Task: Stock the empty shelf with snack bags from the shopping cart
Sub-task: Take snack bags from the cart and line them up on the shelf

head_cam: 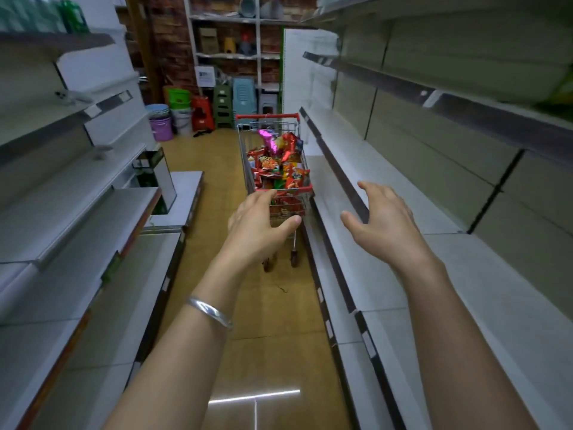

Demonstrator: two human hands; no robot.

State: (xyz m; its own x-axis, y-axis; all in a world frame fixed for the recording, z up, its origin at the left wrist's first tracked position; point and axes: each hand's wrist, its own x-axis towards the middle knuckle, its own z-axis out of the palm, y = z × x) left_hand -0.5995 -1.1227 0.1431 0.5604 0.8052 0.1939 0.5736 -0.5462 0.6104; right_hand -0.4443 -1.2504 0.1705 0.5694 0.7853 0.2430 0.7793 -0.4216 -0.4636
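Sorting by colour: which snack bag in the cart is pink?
The shiny pink bag standing up at the shopping cart's far end; the other bags look mostly red and orange.

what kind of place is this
Most likely a small shop or minimarket aisle, mid-restock. Bare metal shelving with price-label rails lines both sides, a shopping cart full of snack bags stands ahead, and plastic buckets and stools sit stacked at the back.

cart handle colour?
Red. The shopping cart handle shows as a red bar at its far end in the head view.

Head view looks forward and down along the aisle floor [273, 305], hands near.
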